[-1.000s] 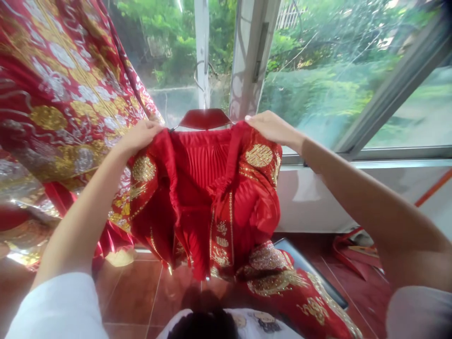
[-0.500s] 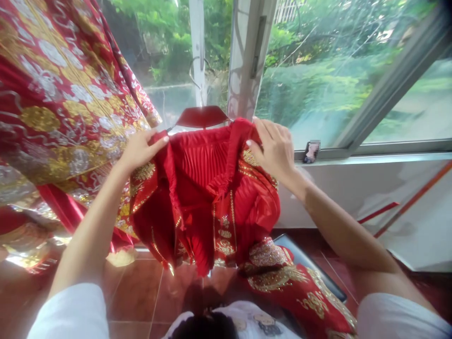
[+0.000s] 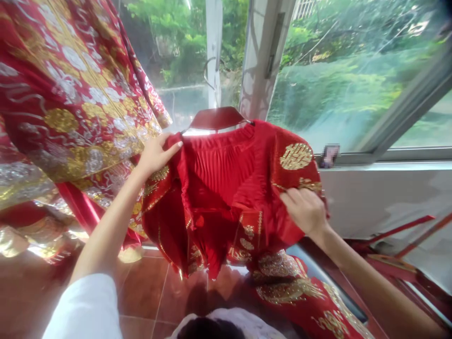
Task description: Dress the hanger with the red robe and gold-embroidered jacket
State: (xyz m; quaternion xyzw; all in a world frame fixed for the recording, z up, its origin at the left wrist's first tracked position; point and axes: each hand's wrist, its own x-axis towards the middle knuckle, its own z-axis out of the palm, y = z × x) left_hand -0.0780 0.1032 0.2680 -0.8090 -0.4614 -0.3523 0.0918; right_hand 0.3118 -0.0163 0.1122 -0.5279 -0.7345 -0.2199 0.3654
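A red jacket (image 3: 219, 165) with gold embroidery hangs open in front of me on a dark red hanger (image 3: 217, 117), its pleated lining showing. My left hand (image 3: 157, 153) grips the jacket's left shoulder, thumb lying over the cloth near the hanger's end. Lower down on the other side, my right hand (image 3: 305, 209) is closed on the right sleeve, below a round gold emblem. The fingers of that hand are curled into the fabric and partly hidden. Above the hanger, its metal hook (image 3: 209, 75) stands against the window.
A red garment (image 3: 67, 103) with gold and silver embroidery hangs at the left. Another embroidered red cloth (image 3: 300, 287) lies below, over a dark flat-topped piece (image 3: 353, 308). A small pixelated object (image 3: 330, 155) stands on the window sill (image 3: 395, 165). Red bars (image 3: 399, 230) lean at the right.
My right hand has moved down from the jacket's shoulder to its sleeve and closed there, and the right shoulder now spreads outward. My left hand keeps its hold. The view has shifted slightly left.
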